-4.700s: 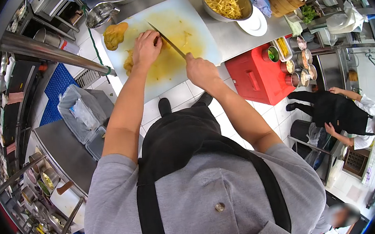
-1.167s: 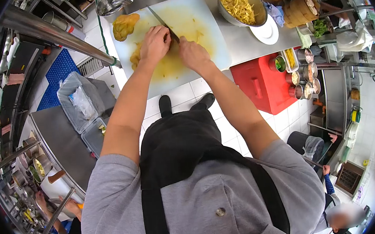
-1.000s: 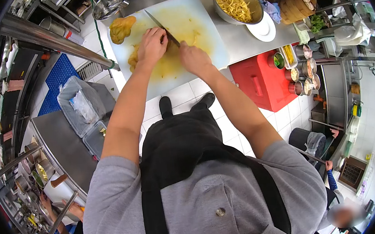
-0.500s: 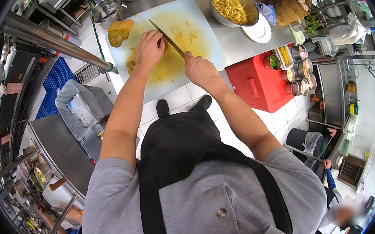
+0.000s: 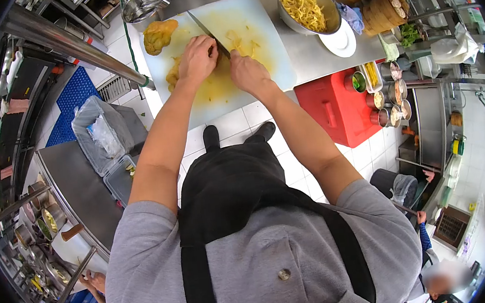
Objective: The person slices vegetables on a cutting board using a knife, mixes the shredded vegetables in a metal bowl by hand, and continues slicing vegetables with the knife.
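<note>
My right hand [image 5: 249, 72] is closed around the handle of a knife [image 5: 206, 31], its long blade pointing to the far left over the white cutting board [image 5: 271, 52]. My left hand [image 5: 197, 59] presses down close beside the blade, fingers curled on a piece of knobbly yellow vegetable, mostly hidden under it. More of this yellow vegetable [image 5: 173, 75] shows left of that hand. A whole knobbly yellow-brown lump [image 5: 158, 37] lies at the board's far left corner. Thin yellow shreds [image 5: 237, 40] are scattered right of the knife.
Beyond the board's right edge stands a metal bowl [image 5: 332, 23] of yellow strips, with a white plate [image 5: 340, 43] and bamboo steamers [image 5: 384, 14] beside it. A red box [image 5: 332, 111] sits below the counter's right end. A metal pole [image 5: 80, 47] crosses at left.
My right hand and the knife have shifted slightly left and away from me, nearer my left hand. My left hand stays curled. The whole view has moved slightly.
</note>
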`<act>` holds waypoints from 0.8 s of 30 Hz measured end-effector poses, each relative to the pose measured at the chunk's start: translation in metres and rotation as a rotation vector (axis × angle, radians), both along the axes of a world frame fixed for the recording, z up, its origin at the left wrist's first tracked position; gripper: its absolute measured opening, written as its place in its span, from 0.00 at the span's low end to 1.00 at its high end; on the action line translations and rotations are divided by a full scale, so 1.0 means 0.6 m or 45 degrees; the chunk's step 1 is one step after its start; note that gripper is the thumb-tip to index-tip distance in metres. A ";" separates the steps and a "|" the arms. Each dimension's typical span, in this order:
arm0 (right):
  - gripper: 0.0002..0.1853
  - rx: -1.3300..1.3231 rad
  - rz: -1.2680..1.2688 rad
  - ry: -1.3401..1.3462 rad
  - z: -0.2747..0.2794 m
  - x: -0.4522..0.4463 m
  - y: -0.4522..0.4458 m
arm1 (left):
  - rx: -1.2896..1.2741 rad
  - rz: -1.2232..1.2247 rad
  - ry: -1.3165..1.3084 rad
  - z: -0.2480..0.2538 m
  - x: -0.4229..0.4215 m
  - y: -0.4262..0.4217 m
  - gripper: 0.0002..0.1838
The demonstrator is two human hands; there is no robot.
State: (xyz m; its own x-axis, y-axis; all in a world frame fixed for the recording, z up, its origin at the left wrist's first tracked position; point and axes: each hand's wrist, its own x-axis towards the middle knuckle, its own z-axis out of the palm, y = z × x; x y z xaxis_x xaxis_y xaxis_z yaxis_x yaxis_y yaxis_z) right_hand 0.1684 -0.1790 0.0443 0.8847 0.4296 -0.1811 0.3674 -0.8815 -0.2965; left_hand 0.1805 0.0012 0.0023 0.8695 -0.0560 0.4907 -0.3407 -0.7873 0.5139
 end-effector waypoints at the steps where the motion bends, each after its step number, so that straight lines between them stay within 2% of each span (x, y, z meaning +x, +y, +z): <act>1: 0.14 -0.014 -0.002 0.010 -0.002 -0.004 -0.002 | -0.014 0.026 0.010 -0.001 -0.001 -0.002 0.05; 8: 0.16 -0.006 -0.164 0.146 0.034 -0.047 -0.075 | -0.085 0.036 -0.039 -0.016 0.003 0.001 0.04; 11: 0.17 -0.084 -0.174 0.094 0.044 -0.053 -0.075 | -0.111 0.032 0.029 -0.001 -0.007 -0.001 0.04; 17: 0.17 -0.053 -0.066 0.082 0.059 -0.063 -0.037 | -0.068 0.035 -0.023 -0.007 -0.002 -0.001 0.05; 24: 0.15 -0.099 -0.044 0.151 0.090 -0.103 -0.080 | -0.091 0.028 -0.040 -0.007 0.002 0.000 0.05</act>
